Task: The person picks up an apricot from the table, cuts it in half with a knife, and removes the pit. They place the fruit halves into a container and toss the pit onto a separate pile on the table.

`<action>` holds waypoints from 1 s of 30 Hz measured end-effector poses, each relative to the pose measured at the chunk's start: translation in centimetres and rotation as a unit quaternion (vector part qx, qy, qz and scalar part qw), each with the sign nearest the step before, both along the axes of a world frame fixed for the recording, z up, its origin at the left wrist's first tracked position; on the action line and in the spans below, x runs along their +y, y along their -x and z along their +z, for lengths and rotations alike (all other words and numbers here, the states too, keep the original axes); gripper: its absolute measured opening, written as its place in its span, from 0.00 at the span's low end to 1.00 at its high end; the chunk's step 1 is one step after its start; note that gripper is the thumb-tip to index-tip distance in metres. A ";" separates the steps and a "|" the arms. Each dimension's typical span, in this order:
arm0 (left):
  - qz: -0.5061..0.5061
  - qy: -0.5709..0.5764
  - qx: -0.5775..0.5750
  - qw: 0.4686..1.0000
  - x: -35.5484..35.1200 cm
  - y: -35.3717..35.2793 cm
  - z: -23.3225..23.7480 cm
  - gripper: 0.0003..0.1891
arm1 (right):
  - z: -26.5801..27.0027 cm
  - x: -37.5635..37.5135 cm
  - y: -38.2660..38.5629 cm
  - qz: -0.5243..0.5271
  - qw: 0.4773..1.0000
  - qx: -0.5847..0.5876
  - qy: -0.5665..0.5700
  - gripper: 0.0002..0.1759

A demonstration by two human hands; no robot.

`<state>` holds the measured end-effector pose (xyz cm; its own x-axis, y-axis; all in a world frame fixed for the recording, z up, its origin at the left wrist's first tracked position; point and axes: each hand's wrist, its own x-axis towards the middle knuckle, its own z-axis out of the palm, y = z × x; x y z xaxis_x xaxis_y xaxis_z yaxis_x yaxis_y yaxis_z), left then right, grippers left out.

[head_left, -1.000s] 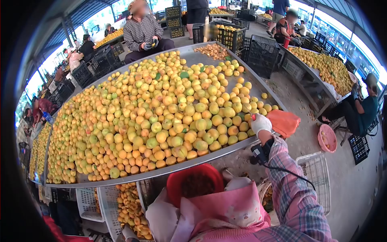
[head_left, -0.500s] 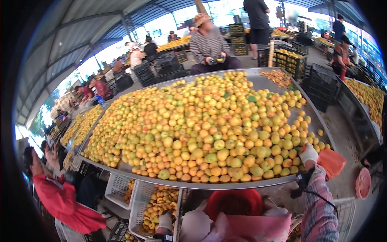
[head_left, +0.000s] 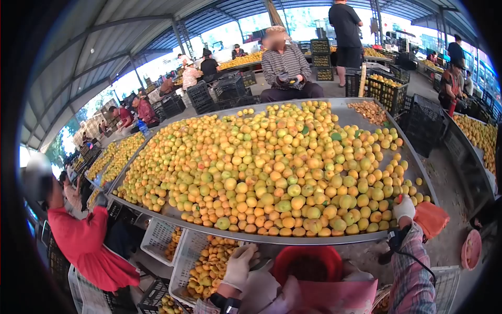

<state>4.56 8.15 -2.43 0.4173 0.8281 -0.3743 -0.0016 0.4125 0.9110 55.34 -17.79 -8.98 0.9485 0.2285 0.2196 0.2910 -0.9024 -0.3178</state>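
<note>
My gloved left hand is raised beside the white crate, near the table's front edge. Its fingers are loosely bent and apart, with no fruit visible in them. Inside the crate lie cut apricot halves. My gloved right hand is closed at the right side of the apricot pile, with a small red piece showing at its fingers. The apricots spread over a metal-rimmed table. In front of my lap sits a red basin with dark contents.
An orange plastic piece hangs by my right wrist. A pink bowl stands on the floor at right. Across the table a person in stripes sits; a person in red is at left. Black crates stand beyond the right corner.
My left hand has come up out of the crate toward the table's front edge. My right hand stays at the pile's right side. The person in red has turned and lifted an arm.
</note>
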 end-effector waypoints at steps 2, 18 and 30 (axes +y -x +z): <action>-0.031 0.017 -0.009 0.999 -1.0 -1.1 0.8 0.15 | 0.7 0.2 0.7 -0.042 0.996 -0.026 -0.072 0.29; -0.238 0.056 -0.163 0.956 -9.3 -5.9 1.3 0.30 | 8.5 6.1 34.0 0.248 0.665 0.451 -0.541 0.26; -0.278 -0.118 -0.104 0.948 -9.6 -2.7 3.9 0.27 | 10.9 2.8 36.0 0.260 0.642 0.477 -0.541 0.25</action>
